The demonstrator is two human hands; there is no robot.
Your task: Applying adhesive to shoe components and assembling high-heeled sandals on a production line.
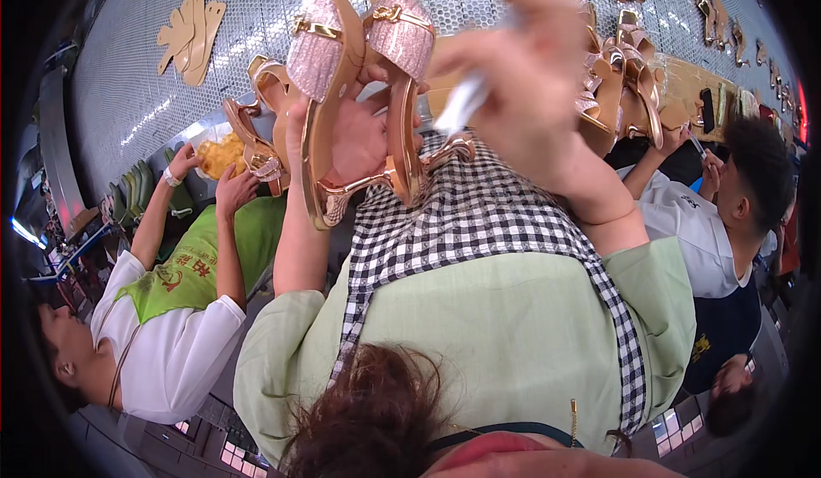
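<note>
My left hand [355, 140] is closed around a pair of high-heeled sandals and raises them above the bench. The sandals have tan soles, rose-gold heels and glittery pink straps with gold buckle trim; one sandal [318, 59] is left of the other sandal [402, 38]. Beside them, my right hand [534, 76] is smeared by motion, its fingers bent. A blurred white object [463, 104] shows at its fingers, too smeared to name.
More rose-gold sandals [256, 127] lie left, others [620, 80] right, on a metal bench [256, 16]. Tan insoles [192, 38] lie at back left. A co-worker in a green apron [205, 260] handles yellow material [221, 155]; another co-worker [697, 230] works at right.
</note>
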